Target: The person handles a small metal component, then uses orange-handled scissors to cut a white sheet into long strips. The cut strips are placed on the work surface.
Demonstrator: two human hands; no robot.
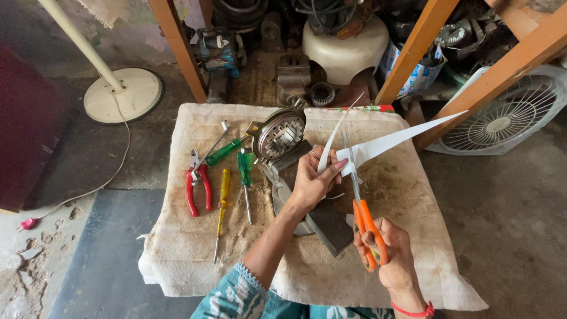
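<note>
Left hand (pixel 314 177) grips the white paper sheet (pixel 390 140) at frame centre. Right hand (pixel 390 251), at 5 o'clock from it, grasps the orange-handled scissors (pixel 359 195), blades against the sheet above the cloth-covered bench (pixel 183 260).

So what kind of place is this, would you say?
Probably a small repair workshop for fans and motors. A motor part sits on a worn cloth beside pliers and screwdrivers, with a fan and a fan stand on the floor.
</note>
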